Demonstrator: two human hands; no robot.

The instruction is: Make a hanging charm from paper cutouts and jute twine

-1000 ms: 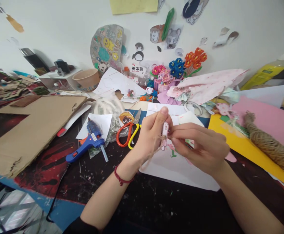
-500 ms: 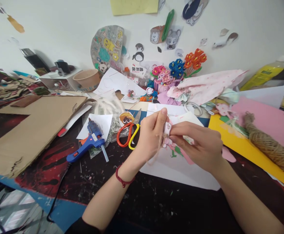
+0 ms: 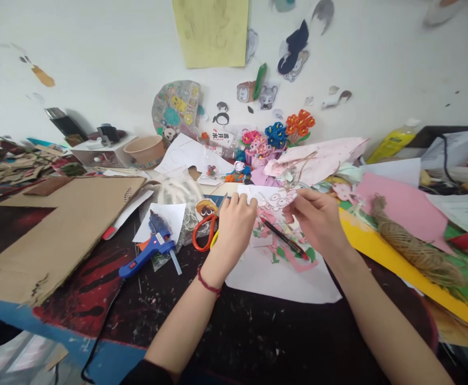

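Right hand (image 3: 316,216) pinching paper cutout (image 3: 277,199), left hand (image 3: 234,230) with grip unclear, plastic bag (image 3: 185,235) holding white strands (image 3: 178,188)

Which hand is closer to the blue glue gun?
Left. The left hand is to the right of the glue gun, with the red scissor handle between them; the right hand is farther right, holding the paper cutout.

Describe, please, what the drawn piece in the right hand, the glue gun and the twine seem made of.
Drawn piece: probably matte paper; it looks thin, white, without shine.
Glue gun: likely hard plastic, smooth; the blue body looks moulded.
Twine: apparently rough plant fibre, perhaps jute; brown strands look fuzzy.
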